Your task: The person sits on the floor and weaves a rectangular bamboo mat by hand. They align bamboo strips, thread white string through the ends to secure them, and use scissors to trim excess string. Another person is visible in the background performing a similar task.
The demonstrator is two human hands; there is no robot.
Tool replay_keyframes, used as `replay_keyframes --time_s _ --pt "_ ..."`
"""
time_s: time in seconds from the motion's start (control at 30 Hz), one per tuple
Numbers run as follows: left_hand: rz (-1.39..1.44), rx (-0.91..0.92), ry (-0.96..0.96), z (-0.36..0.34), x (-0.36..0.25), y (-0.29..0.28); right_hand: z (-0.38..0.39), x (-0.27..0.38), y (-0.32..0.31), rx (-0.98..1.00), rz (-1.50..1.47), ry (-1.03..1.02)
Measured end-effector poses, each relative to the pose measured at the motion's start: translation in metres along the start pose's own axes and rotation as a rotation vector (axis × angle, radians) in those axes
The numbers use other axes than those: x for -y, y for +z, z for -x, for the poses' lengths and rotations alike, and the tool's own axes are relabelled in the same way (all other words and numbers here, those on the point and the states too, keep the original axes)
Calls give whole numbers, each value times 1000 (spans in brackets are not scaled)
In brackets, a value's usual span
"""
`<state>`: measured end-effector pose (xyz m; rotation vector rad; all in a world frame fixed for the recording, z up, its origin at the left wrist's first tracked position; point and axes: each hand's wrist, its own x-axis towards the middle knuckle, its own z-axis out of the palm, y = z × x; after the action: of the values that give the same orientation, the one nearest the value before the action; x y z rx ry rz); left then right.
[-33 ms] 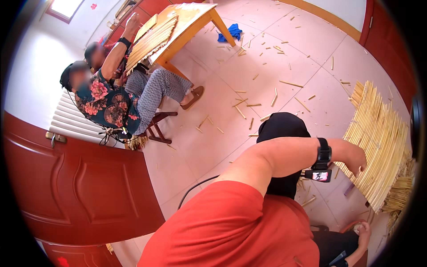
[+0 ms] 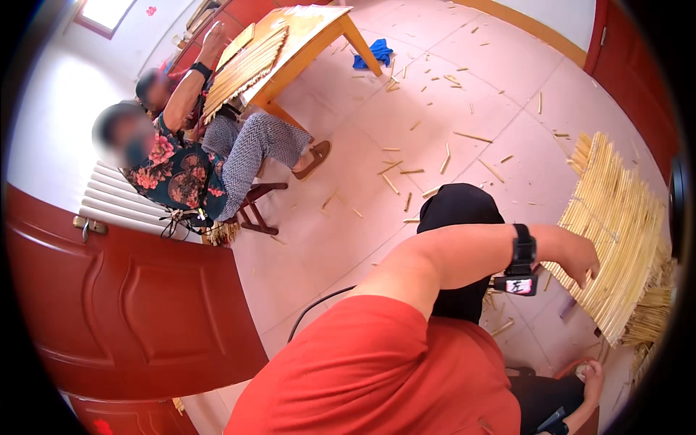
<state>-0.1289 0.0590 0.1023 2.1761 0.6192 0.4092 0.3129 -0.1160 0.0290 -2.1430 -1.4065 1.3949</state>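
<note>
- Straw mat (image 2: 616,239), one: pale yellow stalks side by side, thin cross-lines resembling thread; located at the person's right, upper corner uneven.
- Left hand (image 2: 576,257), one: arm stretched across the body, hand at the mat's near edge; fingers bent downward, whether gripping a stalk or merely resting cannot be told.
- Right hand (image 2: 593,378), one: low, below the mat and apart from it; fingers curled, contents, if any, cannot be told.
- Risk, skewed stalks: likely if the left hand presses or drags sideways while the other gives the mat no support.
- Risk, slack or slipped thread: possible if a stalk is pulled out of line against its binding.
- Risk, snagging: the black wrist strap (image 2: 523,250) and the small box (image 2: 516,286) below it lie close to the stalk ends and could catch one.
- Risk, poor footing: loose stalk pieces (image 2: 446,158), scattered over the floor (image 2: 348,188), could roll underfoot.
- Difference, view: whole scene shifted slightly leftward against the earlier frame.
- Difference, left hand: marginally farther over the mat; posture otherwise nearly alike.
- No clear difference: mat's shape, right hand, and the co-worker's raised hand (image 2: 214,36) beside the wooden surface (image 2: 312,29).
</note>
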Motion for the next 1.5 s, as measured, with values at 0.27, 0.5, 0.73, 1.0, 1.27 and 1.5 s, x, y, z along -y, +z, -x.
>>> replay_keyframes --time_s 0.27,0.5,0.73,1.0,1.27,1.5 --pt "500 -1088 -127 147 17 -202 -18 3 -2 7 -19 56" --pt "-60 -1656 -345 358 68 -352 -31 3 2 -55 -11 -5" --pt "-141 -2003 -723 480 68 -386 -23 72 15 -73 8 0" --pt "54 -2141 -714 529 62 -381 -45 40 -1 -152 228 -186" --pt "46 -2074 -862 556 62 -377 -15 113 27 -161 191 -43" --pt "63 -2119 -837 550 55 -375 -10 118 27 -166 208 -29"
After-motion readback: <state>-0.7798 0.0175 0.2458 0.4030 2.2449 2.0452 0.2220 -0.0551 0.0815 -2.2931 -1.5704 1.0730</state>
